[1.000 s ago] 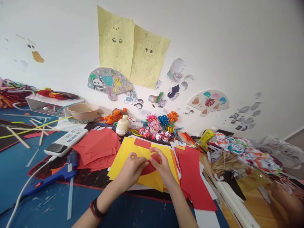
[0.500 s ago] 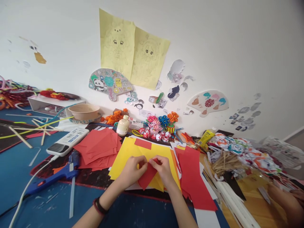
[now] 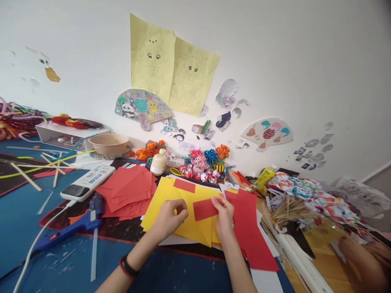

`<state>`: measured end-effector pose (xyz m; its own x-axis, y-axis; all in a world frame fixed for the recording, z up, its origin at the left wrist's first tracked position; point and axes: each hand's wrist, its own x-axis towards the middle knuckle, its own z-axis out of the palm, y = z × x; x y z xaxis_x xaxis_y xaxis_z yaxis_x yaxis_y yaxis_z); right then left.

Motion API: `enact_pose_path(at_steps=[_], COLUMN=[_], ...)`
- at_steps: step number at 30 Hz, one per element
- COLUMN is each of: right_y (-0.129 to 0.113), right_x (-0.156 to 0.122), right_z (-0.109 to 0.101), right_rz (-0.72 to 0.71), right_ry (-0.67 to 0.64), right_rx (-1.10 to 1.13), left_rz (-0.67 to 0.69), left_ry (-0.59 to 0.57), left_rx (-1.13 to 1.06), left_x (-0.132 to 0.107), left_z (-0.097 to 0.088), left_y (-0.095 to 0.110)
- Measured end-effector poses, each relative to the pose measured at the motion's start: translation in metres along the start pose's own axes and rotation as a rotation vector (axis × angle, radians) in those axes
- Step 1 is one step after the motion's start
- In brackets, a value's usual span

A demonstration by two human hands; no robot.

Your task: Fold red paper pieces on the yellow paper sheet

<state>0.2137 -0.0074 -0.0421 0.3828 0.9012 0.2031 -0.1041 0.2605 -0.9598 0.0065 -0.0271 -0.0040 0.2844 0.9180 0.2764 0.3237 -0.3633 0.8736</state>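
Observation:
My right hand (image 3: 224,213) grips the end of a small red paper rectangle (image 3: 204,209) between thumb and fingers, over a yellow paper sheet (image 3: 198,232). To its left, my left hand (image 3: 171,215) is closed, its thumb and fingertips curled together in a ring; nothing shows between them. It is apart from the red rectangle and above the yellow sheet. Another red paper strip (image 3: 184,185) lies at the top of the yellow sheet. Left of the sheet is a pile of red paper (image 3: 126,187), and on its right lie larger red sheets (image 3: 252,232).
A blue glue gun (image 3: 73,228) and a white power strip (image 3: 87,182) with a cable lie left. Behind the sheets stand a cream bottle (image 3: 159,162) and craft flowers (image 3: 210,156). At right are wooden sticks (image 3: 285,209) and another person's arm (image 3: 360,252).
The red rectangle has moved up and right with my right hand and turned from slanting to nearly level. My left hand has come away from it and stays curled.

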Motion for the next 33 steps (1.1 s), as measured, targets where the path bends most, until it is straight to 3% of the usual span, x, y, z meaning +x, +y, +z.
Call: enact_pose_path(at_steps=[3, 10, 14, 18, 21, 23, 27, 33], right_y=[-0.002, -0.011, -0.013, -0.016, -0.017, -0.016, -0.013, -0.014], right_x=[-0.001, -0.022, -0.023, -0.023, -0.028, -0.032, -0.033, -0.034], right_z=[0.0, 0.021, 0.023, 0.021, 0.023, 0.026, 0.029, 0.031], right_rz=[0.001, -0.04, -0.021, 0.076, 0.174, 0.2, 0.163, 0.142], right_ry=[0.038, -0.086, -0.16, -0.442, -0.695, -0.766, -0.687, -0.621], right_rx=[0.011, -0.089, -0.108, -0.146, -0.183, -0.186, -0.197, -0.176], left_rz=[-0.032, -0.045, -0.036, -0.05, -0.031, -0.018, -0.016, -0.024], left_ry=[0.064, 0.04, 0.124, 0.219, 0.193, 0.151, 0.068, 0.046], left_rx=[-0.045, -0.078, -0.064, -0.036, -0.043, -0.042, -0.073, -0.048], left_x=[0.002, 0.004, 0.004, 0.006, 0.006, 0.005, 0.002, 0.001], left_z=[-0.001, 0.007, 0.007, 0.007, 0.008, 0.01, 0.013, 0.014], left_y=[-0.004, -0.008, -0.014, -0.021, -0.021, -0.018, -0.014, -0.012])
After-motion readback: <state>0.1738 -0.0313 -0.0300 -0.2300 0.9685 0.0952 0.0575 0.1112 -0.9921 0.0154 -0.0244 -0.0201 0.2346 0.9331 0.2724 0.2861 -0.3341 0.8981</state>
